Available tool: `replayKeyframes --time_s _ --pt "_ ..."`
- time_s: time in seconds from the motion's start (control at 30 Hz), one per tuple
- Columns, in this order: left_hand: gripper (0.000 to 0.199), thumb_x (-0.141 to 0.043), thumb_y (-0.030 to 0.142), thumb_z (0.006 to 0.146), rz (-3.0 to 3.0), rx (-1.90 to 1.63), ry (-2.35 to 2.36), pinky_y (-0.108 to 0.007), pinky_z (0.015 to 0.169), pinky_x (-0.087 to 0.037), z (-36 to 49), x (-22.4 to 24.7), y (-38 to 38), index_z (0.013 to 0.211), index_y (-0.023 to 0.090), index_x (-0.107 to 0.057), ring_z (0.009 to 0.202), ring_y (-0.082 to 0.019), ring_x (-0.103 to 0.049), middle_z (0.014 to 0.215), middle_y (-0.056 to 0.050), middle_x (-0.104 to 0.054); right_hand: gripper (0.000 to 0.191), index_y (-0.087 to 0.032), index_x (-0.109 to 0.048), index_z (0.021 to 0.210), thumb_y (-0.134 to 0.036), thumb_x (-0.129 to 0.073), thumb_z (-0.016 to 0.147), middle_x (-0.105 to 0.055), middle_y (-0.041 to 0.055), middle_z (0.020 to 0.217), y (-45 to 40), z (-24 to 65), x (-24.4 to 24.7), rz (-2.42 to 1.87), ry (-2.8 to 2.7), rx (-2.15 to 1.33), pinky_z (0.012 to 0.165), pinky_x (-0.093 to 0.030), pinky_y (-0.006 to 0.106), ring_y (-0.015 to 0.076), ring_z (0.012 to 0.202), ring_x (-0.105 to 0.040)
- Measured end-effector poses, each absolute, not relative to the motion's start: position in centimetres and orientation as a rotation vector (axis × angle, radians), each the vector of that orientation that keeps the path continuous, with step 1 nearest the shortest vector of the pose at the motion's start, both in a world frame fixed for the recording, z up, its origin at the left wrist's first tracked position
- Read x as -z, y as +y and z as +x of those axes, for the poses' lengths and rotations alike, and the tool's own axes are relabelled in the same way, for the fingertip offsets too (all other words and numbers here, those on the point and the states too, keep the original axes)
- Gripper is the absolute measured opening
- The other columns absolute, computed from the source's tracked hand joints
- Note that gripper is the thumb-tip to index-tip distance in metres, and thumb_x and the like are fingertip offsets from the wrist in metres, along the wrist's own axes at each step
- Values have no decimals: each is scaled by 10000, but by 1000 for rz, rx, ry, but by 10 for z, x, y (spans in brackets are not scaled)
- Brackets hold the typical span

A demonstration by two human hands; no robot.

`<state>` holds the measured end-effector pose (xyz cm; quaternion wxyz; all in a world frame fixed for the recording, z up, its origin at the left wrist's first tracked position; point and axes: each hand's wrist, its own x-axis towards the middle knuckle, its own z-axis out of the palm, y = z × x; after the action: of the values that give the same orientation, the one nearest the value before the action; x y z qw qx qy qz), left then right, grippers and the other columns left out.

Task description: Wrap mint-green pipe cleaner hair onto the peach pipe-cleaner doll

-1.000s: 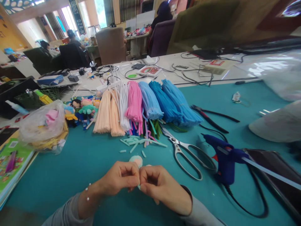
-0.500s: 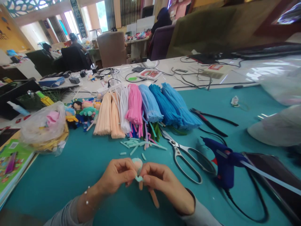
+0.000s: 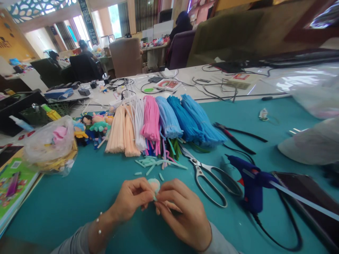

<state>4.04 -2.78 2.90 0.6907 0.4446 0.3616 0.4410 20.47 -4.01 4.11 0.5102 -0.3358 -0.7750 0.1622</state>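
Note:
A small doll [image 3: 154, 185] with a mint and peach round head is held between my hands, low in the middle of the view. My left hand [image 3: 131, 197] pinches it from the left, thumb against fingers. From the right, my right hand [image 3: 181, 211] closes its fingertips on the doll just below the head and hides most of its lower part. Cut mint pieces [image 3: 150, 161] lie just beyond. Bundles of peach stems [image 3: 119, 132], pink stems [image 3: 150, 118] and blue stems [image 3: 201, 121] stand in a row behind them.
Metal scissors [image 3: 209, 176], pliers [image 3: 235, 137] and a blue glue gun [image 3: 251, 183] with its cable lie on the right of the teal mat [image 3: 79, 201]. A plastic bag [image 3: 49, 141] and small dolls [image 3: 97, 123] are at left. People sit at desks in the background.
My right hand has turned over the doll, its fingers now closer to my left fingertips. The doll's mint strip and peach limbs are more covered.

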Motion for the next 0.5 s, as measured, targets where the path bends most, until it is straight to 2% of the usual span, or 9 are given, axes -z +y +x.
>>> replayKeyframes --time_s 0.17,0.37,0.5 --pt "325 -810 421 634 1001 -1017 809 -174 360 -330 39 -26 -29 585 133 -670 387 -34 -433 597 12 -579 151 -214 -568 795 -66 -549 818 -601 29 726 -40 204 -41 -820 -1849 -381 552 -477 250 149 650 -593" --pt "302 -802 406 649 992 -1048 803 -170 353 -336 39 -27 -29 596 135 -680 385 -34 -441 619 3 -594 164 -211 -594 876 -78 -568 784 -662 60 837 -43 205 -46 -892 -1789 -594 622 -535 266 174 737 -653" --pt "319 -794 430 648 1021 -1043 842 -179 354 -340 40 -26 -30 602 136 -678 384 -39 -432 609 6 -581 135 -208 -608 822 -82 -571 790 -671 42 756 -43 206 -46 -913 -1743 -691 564 -527 235 157 652 -650"
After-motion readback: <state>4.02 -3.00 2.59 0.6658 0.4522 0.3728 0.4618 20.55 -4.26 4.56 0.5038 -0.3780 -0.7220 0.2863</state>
